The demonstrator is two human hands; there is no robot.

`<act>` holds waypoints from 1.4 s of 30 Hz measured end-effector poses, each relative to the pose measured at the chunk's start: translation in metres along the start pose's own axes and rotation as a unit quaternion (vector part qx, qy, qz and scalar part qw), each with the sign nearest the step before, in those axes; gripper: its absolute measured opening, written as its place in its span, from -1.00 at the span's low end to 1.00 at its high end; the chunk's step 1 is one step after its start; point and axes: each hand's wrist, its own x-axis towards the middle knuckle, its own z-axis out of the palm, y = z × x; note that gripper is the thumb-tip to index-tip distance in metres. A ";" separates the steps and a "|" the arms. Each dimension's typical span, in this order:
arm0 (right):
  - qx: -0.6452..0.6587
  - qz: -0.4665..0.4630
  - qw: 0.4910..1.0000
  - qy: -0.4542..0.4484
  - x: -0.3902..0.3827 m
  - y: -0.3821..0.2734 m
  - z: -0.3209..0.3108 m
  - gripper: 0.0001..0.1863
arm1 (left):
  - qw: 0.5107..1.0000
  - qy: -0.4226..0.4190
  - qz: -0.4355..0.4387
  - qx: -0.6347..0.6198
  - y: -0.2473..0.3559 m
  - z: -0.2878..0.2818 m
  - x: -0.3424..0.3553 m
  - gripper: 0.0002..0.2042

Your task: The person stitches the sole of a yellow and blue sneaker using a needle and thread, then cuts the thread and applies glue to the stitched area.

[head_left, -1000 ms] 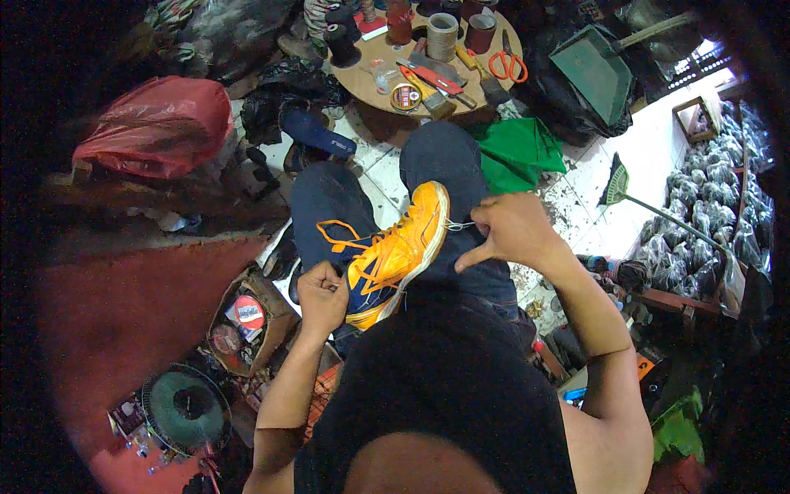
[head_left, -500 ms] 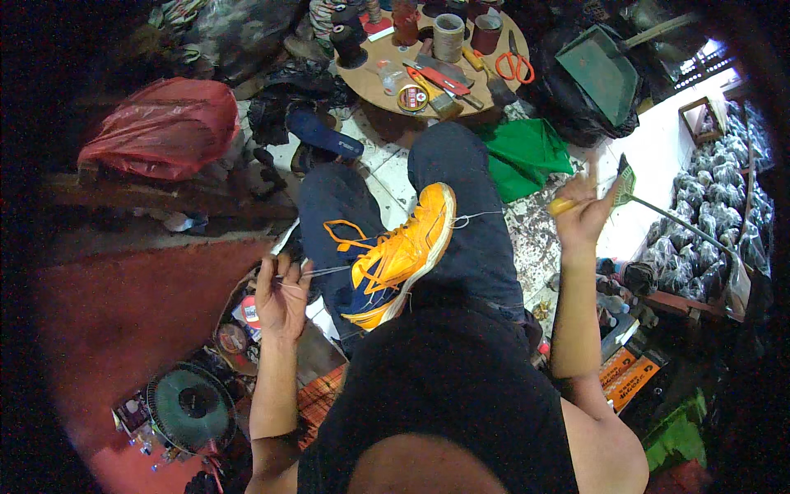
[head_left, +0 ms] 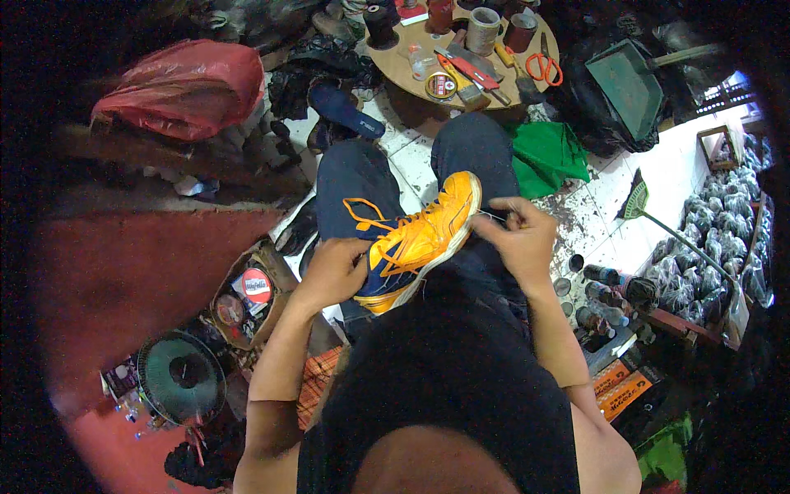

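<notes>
An orange sneaker (head_left: 421,230) with dark blue panels, orange laces and a white sole lies across my lap, toe pointing up and right. My left hand (head_left: 333,273) is curled against its ankle opening near the heel; the fingertips are partly hidden, so what they hold cannot be seen. At the toe, my right hand (head_left: 522,240) is closed with its fingertips pinched by the sole edge. A short pale thread (head_left: 491,216) runs from the toe to those fingers. A loose thread end hangs below the sole. The yellow-handled tool is not discernible in my right hand now.
Ahead stands a round wooden table (head_left: 403,62) with thread spools, red-handled scissors (head_left: 543,69), a brush and knives. A green cloth (head_left: 550,160) lies beyond my right knee. A broom (head_left: 635,198) and bagged items are at right; a fan (head_left: 183,375) is at lower left.
My left hand has moved in from the left, where it held thread, to the shoe's opening. My right hand, raised with a yellow-handled tool before, has come down to the toe.
</notes>
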 end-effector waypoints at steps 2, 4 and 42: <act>-0.161 -0.020 0.987 0.011 0.004 -0.009 0.009 -0.42 | 0.999 0.029 0.033 0.004 0.000 0.003 0.000 -0.86; -0.171 -0.030 0.985 -0.005 0.006 -0.016 0.013 -0.44 | 0.998 0.050 0.024 0.021 -0.004 0.003 -0.006 -0.75; -0.009 0.071 0.997 -0.025 -0.002 0.047 -0.073 -0.69 | 0.994 0.022 0.078 0.074 -0.031 -0.005 -0.013 -0.81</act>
